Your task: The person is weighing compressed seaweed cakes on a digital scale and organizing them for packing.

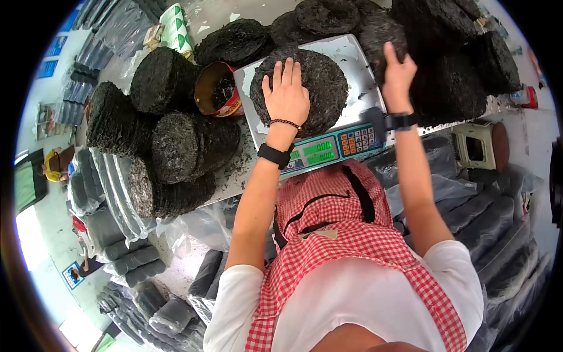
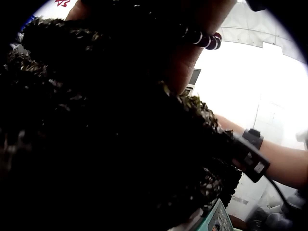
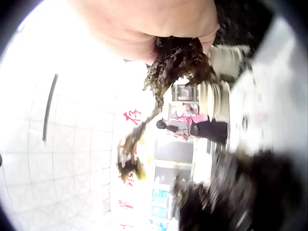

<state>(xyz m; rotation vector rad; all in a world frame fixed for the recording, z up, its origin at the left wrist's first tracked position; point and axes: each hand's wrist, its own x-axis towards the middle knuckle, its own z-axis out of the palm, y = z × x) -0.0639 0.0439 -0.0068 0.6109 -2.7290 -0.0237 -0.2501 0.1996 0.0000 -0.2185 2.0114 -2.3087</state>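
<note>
A thick round stack of dark dried seaweed (image 1: 329, 88) lies on the metal pan of a digital scale (image 1: 356, 66). On top of it rests my left hand (image 1: 286, 104), palm down with fingers straight and slightly spread. Green digits glow on the scale's display (image 1: 321, 150). My right hand (image 1: 399, 79) is past the pan's right edge, beside a blurred seaweed disc (image 1: 378, 35). The right wrist view shows a ragged clump of seaweed (image 3: 178, 65) gripped in that hand, with a loose strip dangling. In the left wrist view the stack's dark side (image 2: 202, 115) hides most of the left hand.
Seaweed stacks stand left of the scale (image 1: 111, 120) and right of it (image 1: 448, 88). A red-rimmed tin (image 1: 202, 94) sits close to the pan's left side. Plastic-wrapped bundles (image 1: 498, 234) fill the floor near a stool (image 1: 472, 145). Another person (image 3: 183, 127) stands in the background.
</note>
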